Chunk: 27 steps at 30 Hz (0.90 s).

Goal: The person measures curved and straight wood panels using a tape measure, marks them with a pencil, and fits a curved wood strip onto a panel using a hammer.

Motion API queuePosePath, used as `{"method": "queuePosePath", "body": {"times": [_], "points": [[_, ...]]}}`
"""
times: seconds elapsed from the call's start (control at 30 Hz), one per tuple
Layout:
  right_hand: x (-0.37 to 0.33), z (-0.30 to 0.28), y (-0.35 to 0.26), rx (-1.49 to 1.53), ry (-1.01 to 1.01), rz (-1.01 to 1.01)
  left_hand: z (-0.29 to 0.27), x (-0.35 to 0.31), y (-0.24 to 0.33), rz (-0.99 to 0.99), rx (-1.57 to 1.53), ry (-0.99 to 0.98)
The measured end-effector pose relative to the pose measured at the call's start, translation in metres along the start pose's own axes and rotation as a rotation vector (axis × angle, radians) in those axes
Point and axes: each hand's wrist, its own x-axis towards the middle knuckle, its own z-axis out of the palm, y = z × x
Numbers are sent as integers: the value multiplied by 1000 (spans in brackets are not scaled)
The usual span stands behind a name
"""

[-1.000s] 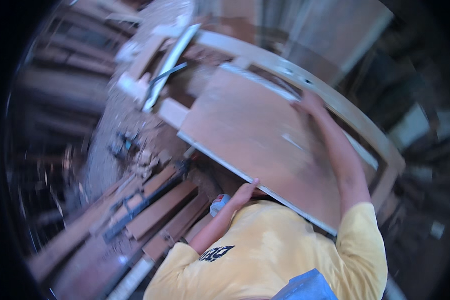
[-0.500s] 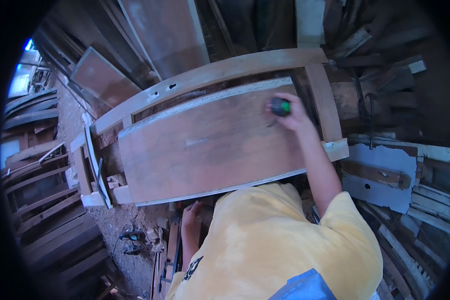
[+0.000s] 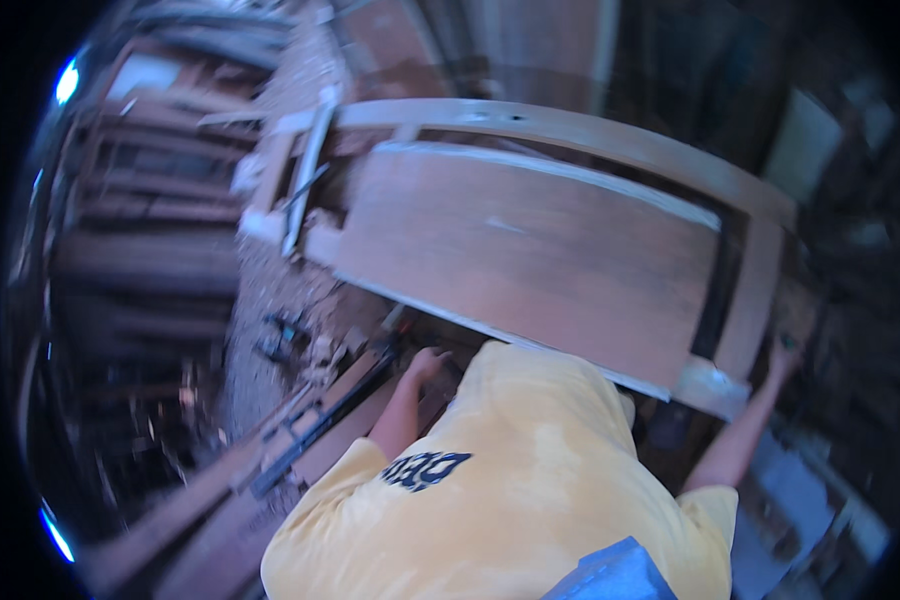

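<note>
The wooden panel (image 3: 540, 260) is lying flat inside the door frame (image 3: 570, 130), now stretching from nine to three o'clock. The right hand (image 3: 782, 358), which was being pressed on the panel's top half a second ago, is being held at the frame's four o'clock corner (grip too blurred to tell). The left hand (image 3: 425, 365) is being lowered, loosely curled, under the near edge, so the panel is probably being steadied or shifted.

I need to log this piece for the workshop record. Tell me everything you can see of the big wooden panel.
The wooden panel is a large, flat reddish-brown board, seemingly plywood, with pale edges. It lies tilted inside a lighter wooden frame, its near corner overhanging. A small pale mark sits near its middle. The right hand is at the frame's right end; the left hand is below the panel's near edge. Blur hides any contact.
</note>
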Motion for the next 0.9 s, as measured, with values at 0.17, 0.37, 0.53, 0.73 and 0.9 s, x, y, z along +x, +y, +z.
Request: {"method": "queuePosePath", "body": {"times": [0.17,0.37,0.53,0.73,0.9], "points": [[30,10,37,-242,79,-281,1,-25,32,14,-63,86],[18,28,-12,-404,-77,-168,3,-62,5,-141,-107,96],[56,69,25,-27,100,-19,2,-83,-12,-184,-126,119],[84,68,74,-233,140,115,1,-72,-32,-203,-148,107],[52,41,0,-481,134,158,-24,-59,-58,-270,-141,241]]}}
